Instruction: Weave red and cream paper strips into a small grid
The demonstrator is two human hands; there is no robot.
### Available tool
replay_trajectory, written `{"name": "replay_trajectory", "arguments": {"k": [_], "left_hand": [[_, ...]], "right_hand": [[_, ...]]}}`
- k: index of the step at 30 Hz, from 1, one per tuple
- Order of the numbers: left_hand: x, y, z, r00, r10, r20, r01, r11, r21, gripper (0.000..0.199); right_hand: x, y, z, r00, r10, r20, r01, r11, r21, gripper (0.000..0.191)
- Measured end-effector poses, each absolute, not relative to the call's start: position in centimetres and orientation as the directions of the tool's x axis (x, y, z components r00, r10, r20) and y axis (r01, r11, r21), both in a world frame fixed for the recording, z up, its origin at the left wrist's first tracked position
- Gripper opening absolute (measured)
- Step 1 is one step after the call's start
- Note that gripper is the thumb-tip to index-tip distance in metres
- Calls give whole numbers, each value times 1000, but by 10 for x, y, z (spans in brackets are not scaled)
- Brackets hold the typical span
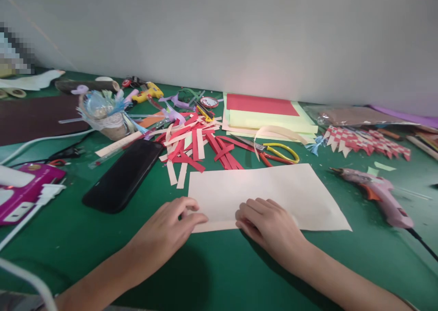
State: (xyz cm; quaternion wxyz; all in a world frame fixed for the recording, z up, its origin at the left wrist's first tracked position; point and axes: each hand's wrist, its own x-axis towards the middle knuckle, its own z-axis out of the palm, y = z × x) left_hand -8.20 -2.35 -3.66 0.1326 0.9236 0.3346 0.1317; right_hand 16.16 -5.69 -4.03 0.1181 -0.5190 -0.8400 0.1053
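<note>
A pale cream sheet of paper [273, 192] lies on the green table in front of me, with a narrow folded-looking strip along its near edge. My left hand [179, 220] rests at the sheet's near left corner, thumb and forefinger apart. Along the near edge, right of the left hand, my right hand [265, 220] has its fingers curled together and pinched at that strip. Behind the sheet are scissors [277, 153] with yellow and red handles. Red and cream paper strips [195, 142] lie heaped just beyond the sheet's left side.
A black phone [125, 176] lies left of the sheet. A pink glue gun [379, 194] with a cord is at right. Coloured paper sheets [263, 106] and a red-and-white woven piece [366, 140] lie at the back. A magenta power strip [30, 188] with white cables sits at far left.
</note>
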Motion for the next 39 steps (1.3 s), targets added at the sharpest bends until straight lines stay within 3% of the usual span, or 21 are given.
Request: {"name": "replay_trajectory", "arguments": {"k": [3, 5, 9, 16, 25, 29, 33, 39], "left_hand": [[-70, -29, -32, 841, 483, 245, 457, -875, 161, 32], [-58, -33, -32, 897, 376, 231, 364, -926, 94, 31], [-43, -43, -36, 901, 384, 201, 384, -922, 37, 31], [-43, -47, -36, 879, 453, 147, 453, -891, 37, 32], [-47, -44, -31, 903, 407, 136, 407, -913, 23, 44], [-43, -44, -29, 898, 409, 166, 407, -912, 48, 38], [-31, -41, -35, 847, 507, 158, 493, -861, 125, 16], [-30, -37, -42, 821, 543, 177, 518, -838, 169, 26]], "right_hand": [[162, -57, -40, -436, 897, 66, 844, 434, -314, 14], [162, -58, -41, -437, 898, 62, 841, 431, -327, 14], [167, -59, -41, -427, 900, 87, 830, 429, -356, 14], [203, -67, -37, -452, 886, 107, 776, 449, -444, 15], [204, -80, -42, -416, 885, 211, 725, 463, -510, 19], [182, -82, -38, -437, 877, 199, 724, 474, -500, 19], [170, -82, -38, -459, 868, 186, 729, 489, -479, 19], [188, -85, -41, -392, 901, 186, 723, 426, -543, 17]]}}
